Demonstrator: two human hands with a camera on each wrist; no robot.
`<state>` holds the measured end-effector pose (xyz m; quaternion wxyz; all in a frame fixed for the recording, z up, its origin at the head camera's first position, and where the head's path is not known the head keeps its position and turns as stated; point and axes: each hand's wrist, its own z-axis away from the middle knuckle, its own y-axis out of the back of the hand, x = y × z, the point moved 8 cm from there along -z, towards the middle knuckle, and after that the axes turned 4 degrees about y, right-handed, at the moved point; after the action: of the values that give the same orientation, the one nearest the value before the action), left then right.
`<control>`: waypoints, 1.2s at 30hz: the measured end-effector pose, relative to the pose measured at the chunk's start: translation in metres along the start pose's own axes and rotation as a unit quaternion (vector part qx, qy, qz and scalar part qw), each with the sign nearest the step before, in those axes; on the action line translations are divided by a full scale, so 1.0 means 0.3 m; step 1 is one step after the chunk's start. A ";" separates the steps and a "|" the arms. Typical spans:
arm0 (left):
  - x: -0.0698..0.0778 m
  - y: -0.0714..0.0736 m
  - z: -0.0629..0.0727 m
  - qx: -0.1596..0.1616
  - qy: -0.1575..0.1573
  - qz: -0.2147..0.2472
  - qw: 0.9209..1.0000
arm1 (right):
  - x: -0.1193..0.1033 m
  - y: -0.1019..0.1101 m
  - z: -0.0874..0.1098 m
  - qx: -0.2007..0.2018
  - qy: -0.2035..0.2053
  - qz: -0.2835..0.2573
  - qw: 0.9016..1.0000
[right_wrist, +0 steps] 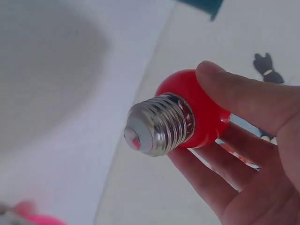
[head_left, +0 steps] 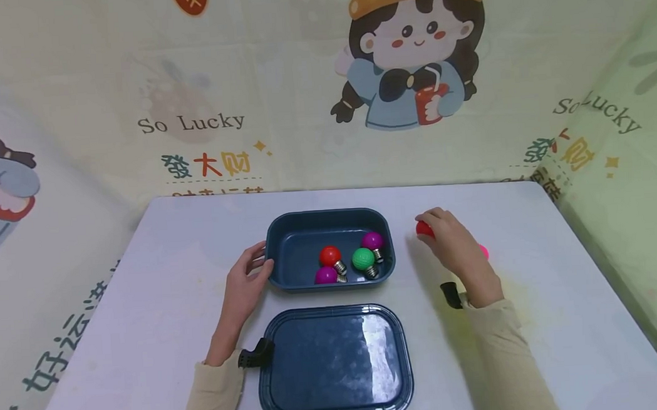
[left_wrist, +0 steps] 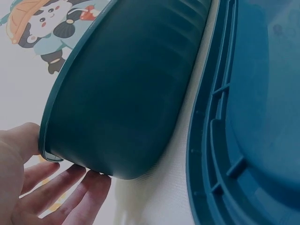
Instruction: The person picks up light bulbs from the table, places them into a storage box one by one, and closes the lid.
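Observation:
My right hand (head_left: 452, 241) grips a red light bulb (right_wrist: 206, 108) by its round part, thumb on one side and fingers on the other. Its silver screw base points away from the palm in the right wrist view. At the left end of a dark blue plastic box (head_left: 293, 281), my left hand (head_left: 245, 285) holds the rim and wall with thumb and fingers. Inside the box lie a red bulb (head_left: 330, 255), a green bulb (head_left: 362, 259) and two purple bulbs, one at the back right (head_left: 372, 240), the other at the front (head_left: 326, 275).
A dark blue lid (head_left: 332, 364) lies flat on the white table (head_left: 159, 290), in front of the box. Something bright pink (head_left: 484, 252), mostly hidden by the right hand, is on the table to the right. A printed cloth (head_left: 294, 100) hangs behind the table.

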<state>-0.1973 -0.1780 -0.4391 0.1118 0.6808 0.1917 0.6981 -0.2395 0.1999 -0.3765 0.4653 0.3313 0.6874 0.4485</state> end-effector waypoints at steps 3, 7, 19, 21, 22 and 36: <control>0.000 0.003 -0.001 -0.001 -0.001 0.003 1.000 | -0.039 0.006 -0.008 0.010 0.009 -0.010 1.000; -0.003 0.000 -0.001 -0.004 0.000 0.009 1.000 | -0.084 0.007 -0.016 0.012 0.013 -0.019 1.000; -0.002 0.000 0.002 -0.004 0.005 0.009 1.000 | -0.184 0.009 -0.033 0.018 0.039 -0.016 0.999; 0.000 0.002 0.003 -0.003 0.005 0.010 1.000 | -0.201 0.011 -0.038 0.016 0.040 -0.020 0.999; 0.000 0.002 0.003 -0.003 0.005 0.011 1.000 | -0.210 0.012 -0.040 0.015 0.040 -0.022 0.999; -0.014 -0.002 -0.001 -0.009 0.004 0.014 1.000 | -0.297 -0.005 -0.078 0.027 0.061 -0.027 0.997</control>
<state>-0.1973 -0.1793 -0.4433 0.1074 0.6796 0.1762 0.7040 -0.2305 0.1144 -0.3436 0.4254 0.2967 0.7353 0.4363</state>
